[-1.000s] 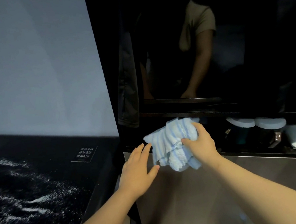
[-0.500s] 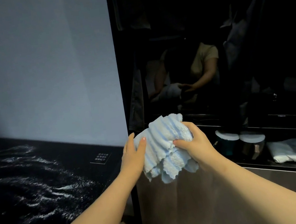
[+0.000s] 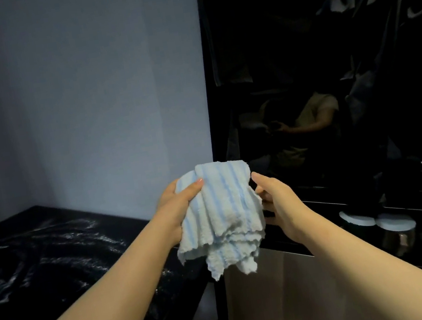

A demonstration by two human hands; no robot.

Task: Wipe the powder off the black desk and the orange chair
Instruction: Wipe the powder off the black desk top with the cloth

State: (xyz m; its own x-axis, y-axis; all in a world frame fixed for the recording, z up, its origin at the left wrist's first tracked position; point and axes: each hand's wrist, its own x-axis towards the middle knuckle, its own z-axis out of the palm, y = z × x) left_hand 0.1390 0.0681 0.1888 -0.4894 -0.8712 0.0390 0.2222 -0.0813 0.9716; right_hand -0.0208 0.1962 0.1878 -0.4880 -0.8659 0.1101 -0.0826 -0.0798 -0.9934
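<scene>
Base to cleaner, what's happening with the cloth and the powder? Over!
Left hand grips striped cloth, held in the air. Right hand at its edge, grip unclear. Powder streaks black desk, unwiped. Nothing in the way.

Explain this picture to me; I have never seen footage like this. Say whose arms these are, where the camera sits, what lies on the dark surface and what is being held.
There is no machine here. The two bare arms belong to a person, and the single picture comes from a wide-angle camera worn on their head, looking forward and down. The left hand grips a striped cloth, thumb across its front. The right hand is at the cloth's right edge, and its grip is hidden. At lower left is the black desk, streaked with white powder. On the right stands a dark cabinet with two white-lidded jars on a shelf.
</scene>
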